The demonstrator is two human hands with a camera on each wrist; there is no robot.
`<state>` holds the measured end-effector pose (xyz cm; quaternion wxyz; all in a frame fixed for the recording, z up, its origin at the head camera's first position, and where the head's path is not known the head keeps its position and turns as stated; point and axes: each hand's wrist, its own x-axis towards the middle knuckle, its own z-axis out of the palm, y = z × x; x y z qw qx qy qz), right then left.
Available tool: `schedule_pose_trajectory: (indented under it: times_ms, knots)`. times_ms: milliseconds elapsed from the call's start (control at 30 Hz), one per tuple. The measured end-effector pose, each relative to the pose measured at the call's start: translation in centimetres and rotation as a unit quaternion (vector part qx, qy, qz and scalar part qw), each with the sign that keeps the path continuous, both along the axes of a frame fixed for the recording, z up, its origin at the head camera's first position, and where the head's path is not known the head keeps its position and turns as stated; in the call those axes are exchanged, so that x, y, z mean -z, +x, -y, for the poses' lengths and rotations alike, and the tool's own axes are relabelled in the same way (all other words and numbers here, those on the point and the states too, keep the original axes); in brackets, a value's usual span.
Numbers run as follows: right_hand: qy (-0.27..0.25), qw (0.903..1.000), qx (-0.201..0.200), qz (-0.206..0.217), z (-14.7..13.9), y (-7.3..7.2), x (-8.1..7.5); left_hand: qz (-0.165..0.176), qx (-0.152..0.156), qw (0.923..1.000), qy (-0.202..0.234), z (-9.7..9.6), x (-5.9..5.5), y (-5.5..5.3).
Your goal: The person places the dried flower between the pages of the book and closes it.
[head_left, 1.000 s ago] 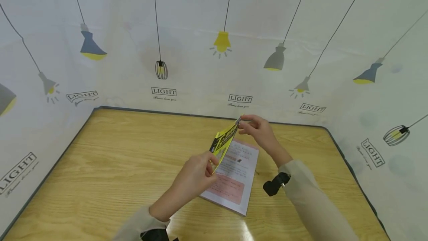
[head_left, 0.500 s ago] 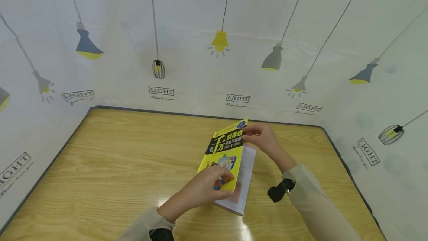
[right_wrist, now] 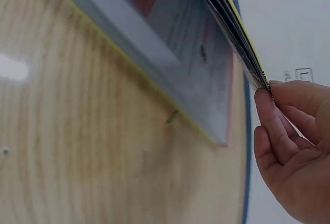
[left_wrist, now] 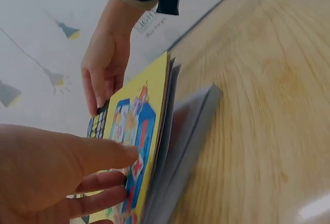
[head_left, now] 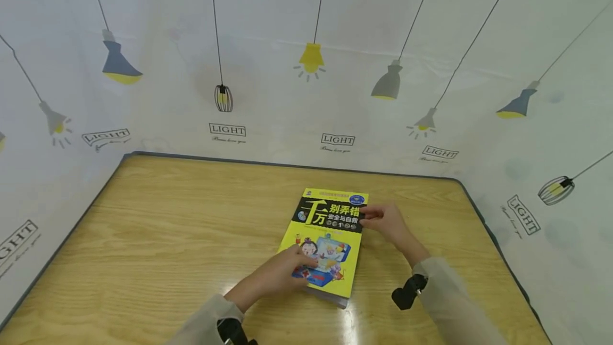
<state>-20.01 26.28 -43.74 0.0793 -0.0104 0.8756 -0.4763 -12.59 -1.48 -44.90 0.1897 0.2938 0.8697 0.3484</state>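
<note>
Nearly closed, the book (head_left: 326, 244) lies on the wooden table (head_left: 167, 228), its yellow cover bearing a black title band and cartoon pictures, raised slightly above the pages. The left hand (head_left: 280, 276) rests straight fingers flat on the cover's near part. The right hand (head_left: 388, 223) pinches the cover's right edge with curled fingertips. Bare wood stretches wide to the left; a dark rim borders the table.
</note>
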Motion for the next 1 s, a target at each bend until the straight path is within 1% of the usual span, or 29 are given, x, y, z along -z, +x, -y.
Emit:
schedule_pose_trajectory:
  times_ms: [133,233,333,433,600,667,733,833,900,1000]
  knots:
    - [0.003,0.9998,0.02,0.002,-0.2,0.3,1.6,-0.032,-0.013,0.9993,-0.013,1.0,1.2,-0.3]
    - [0.008,0.999,0.041,0.014,-0.1,0.5,2.5,-0.063,-0.027,0.9974,-0.024,1.6,1.8,-0.6]
    - [0.016,0.9982,0.054,0.021,0.1,0.5,3.4,-0.074,-0.04,0.9961,-0.025,2.0,2.3,-0.9]
    - [0.031,0.9975,0.061,0.016,0.3,0.5,4.1,-0.066,-0.042,0.9968,-0.01,2.2,2.7,-1.2]
    - [0.068,0.9958,0.06,0.003,0.7,0.7,4.7,-0.03,-0.038,0.9986,0.022,2.6,3.4,-1.8]
    - [0.073,0.9957,0.056,0.002,0.8,0.8,4.9,-0.018,-0.034,0.9988,0.029,2.7,3.5,-1.9]
    - [0.071,0.9961,0.053,0.001,0.7,0.9,5.0,-0.012,-0.033,0.999,0.027,2.8,3.5,-2.0]
    - [0.062,0.9973,0.04,-0.006,0.6,1.0,5.2,-0.011,-0.031,0.9993,0.016,2.9,3.3,-2.0]
    - [0.059,0.9978,0.03,-0.011,0.5,1.0,5.1,-0.01,-0.031,0.9994,0.007,2.9,3.1,-2.0]
    - [0.058,0.9981,0.018,-0.015,0.3,0.9,4.8,-0.004,-0.03,0.9995,0.004,2.9,3.0,-2.1]
